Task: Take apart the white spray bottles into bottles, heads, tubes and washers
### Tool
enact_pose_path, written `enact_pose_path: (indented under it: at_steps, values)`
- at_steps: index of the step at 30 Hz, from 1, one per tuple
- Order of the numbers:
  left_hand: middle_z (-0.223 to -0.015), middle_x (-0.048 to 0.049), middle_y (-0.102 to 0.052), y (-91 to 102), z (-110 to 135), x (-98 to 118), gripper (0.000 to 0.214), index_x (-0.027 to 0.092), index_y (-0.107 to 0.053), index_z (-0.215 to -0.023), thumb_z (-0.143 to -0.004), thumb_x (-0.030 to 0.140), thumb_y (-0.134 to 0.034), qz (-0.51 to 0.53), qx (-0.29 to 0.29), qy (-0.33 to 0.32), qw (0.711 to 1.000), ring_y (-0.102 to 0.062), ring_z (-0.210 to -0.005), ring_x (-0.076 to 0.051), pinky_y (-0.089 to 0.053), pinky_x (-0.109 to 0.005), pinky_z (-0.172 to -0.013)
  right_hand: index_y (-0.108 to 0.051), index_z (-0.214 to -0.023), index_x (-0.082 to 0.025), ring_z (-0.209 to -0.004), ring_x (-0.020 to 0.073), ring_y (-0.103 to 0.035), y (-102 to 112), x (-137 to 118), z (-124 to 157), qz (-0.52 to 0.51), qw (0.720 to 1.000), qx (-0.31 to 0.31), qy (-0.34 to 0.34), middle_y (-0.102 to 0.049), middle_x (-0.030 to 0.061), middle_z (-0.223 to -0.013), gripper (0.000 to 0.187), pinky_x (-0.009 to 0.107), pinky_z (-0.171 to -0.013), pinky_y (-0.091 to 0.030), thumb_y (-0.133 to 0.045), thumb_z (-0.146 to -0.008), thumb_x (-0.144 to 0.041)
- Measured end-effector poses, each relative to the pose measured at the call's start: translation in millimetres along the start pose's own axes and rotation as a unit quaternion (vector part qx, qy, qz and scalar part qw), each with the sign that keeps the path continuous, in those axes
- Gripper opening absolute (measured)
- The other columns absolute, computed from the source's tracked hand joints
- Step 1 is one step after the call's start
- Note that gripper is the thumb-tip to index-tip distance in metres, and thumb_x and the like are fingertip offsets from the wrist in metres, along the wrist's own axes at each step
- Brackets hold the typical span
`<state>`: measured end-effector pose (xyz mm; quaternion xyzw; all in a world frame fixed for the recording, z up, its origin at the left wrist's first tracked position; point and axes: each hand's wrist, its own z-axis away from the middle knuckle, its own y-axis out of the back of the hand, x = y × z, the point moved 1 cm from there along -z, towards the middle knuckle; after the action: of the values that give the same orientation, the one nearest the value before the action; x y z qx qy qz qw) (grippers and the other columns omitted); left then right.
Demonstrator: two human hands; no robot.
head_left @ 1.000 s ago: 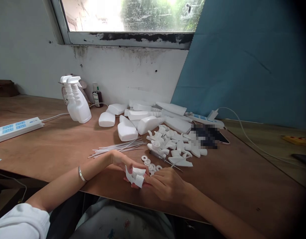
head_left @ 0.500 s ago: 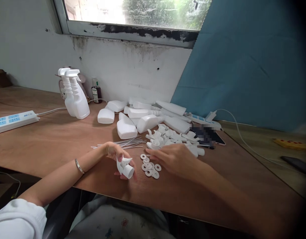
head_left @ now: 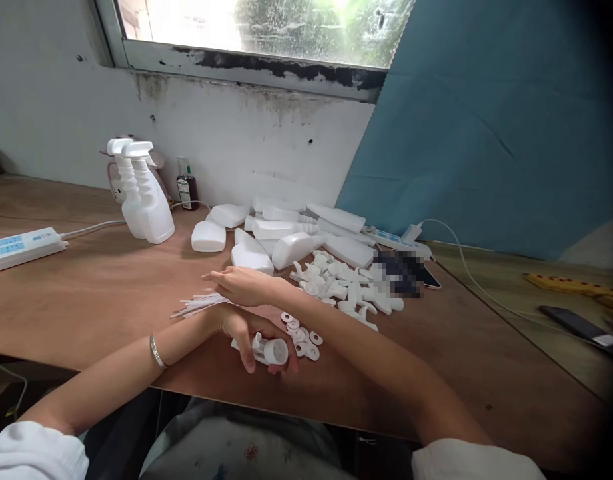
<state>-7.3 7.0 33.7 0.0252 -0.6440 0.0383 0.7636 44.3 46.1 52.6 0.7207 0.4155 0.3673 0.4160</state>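
Note:
My left hand (head_left: pixel 246 333) is closed round a white spray-trigger head (head_left: pixel 269 350), held low over the wooden table (head_left: pixel 86 293) near its front edge. My right hand (head_left: pixel 239 283) reaches across above the left wrist, fingers stretched out flat toward a bundle of thin white dip tubes (head_left: pixel 196 305); nothing shows in it. Several white washers (head_left: pixel 301 333) lie just right of the left hand. Beyond them sits a heap of white trigger heads (head_left: pixel 341 287).
Empty white bottles (head_left: pixel 251 253) lie on their sides mid-table. Two assembled spray bottles (head_left: pixel 144 200) stand at the back left beside a small brown bottle (head_left: pixel 185 188). A power strip (head_left: pixel 16 245) lies far left. A phone (head_left: pixel 411 273) and cables lie to the right.
My right hand has swung left from the washers across my left arm to the dip tubes. My left hand has lowered the trigger head and turned it on its side.

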Motion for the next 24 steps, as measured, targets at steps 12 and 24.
enact_pose_path:
  at_steps: [12, 24]
  values:
    - [-0.102, -0.0029, -0.056, 8.9, -11, -15, 0.033, 0.019, -0.055, -0.095, -0.063, 0.018, -0.065, -0.174, 0.189, -0.075, 0.963, -0.048, -0.1, -0.023, -0.036, -0.032, -0.089, -0.058, -0.075, -0.014, -0.073, 0.0173, -0.051, 65, 21, 121, 0.137, 0.978, -0.084, -0.135, -0.061, 0.0044, -0.073, 0.018, 0.029, -0.066, -0.031, -0.046, -0.087, -0.019]
    - [-0.102, -0.0063, -0.052, 13.4, -14, -22, 0.04, 0.017, -0.049, -0.099, -0.066, 0.026, -0.069, -0.103, 0.276, -0.135, 0.946, -0.051, -0.094, -0.019, -0.041, -0.032, -0.082, -0.062, -0.066, -0.012, -0.072, 0.0227, -0.052, 23, 6, 168, 0.216, 0.944, -0.12, -0.217, -0.061, 0.0096, -0.067, 0.015, 0.033, -0.061, -0.032, -0.053, -0.075, -0.004]
